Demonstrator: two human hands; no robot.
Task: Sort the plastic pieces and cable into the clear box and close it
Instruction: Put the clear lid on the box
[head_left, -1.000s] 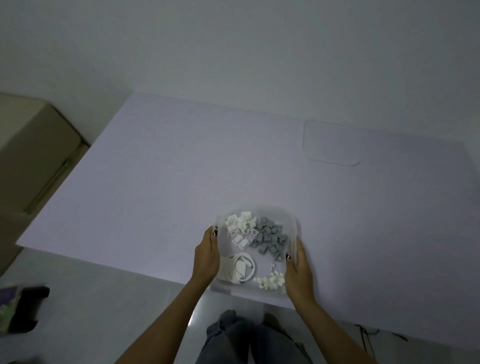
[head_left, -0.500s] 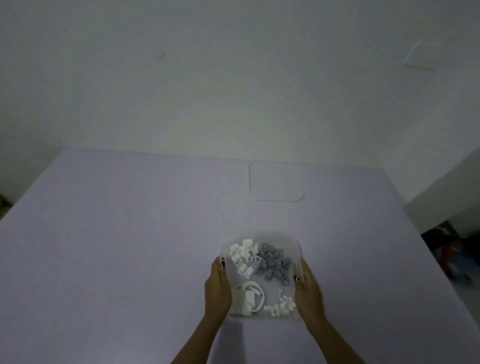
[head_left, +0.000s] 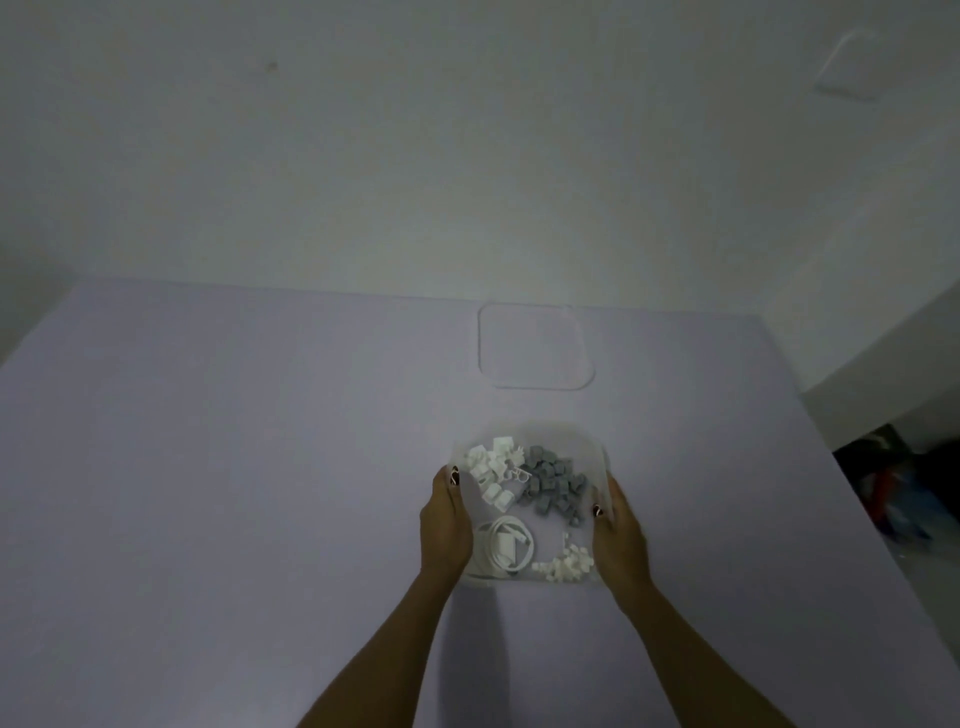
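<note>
The clear box (head_left: 540, 434) sits on the lilac table, uncovered. Inside it lie white plastic pieces (head_left: 491, 470) at the back left, grey pieces (head_left: 553, 483) at the back right, a coiled white cable (head_left: 503, 545) at the front left and small white pieces (head_left: 566, 564) at the front right. My left hand (head_left: 445, 519) grips the box's left wall, thumb over the rim. My right hand (head_left: 621, 535) grips the right wall the same way. The clear lid (head_left: 535, 345) lies flat on the table behind the box.
The lilac table (head_left: 208, 467) runs to a pale wall at the back. Its right edge drops off beside dark, blurred clutter (head_left: 893, 483) on the floor. A faint square plate (head_left: 849, 65) is on the wall at the upper right.
The box, held in both hands, has moved from the table's near edge further onto the table. The view has lifted and swung right, bringing the lid closer to centre.
</note>
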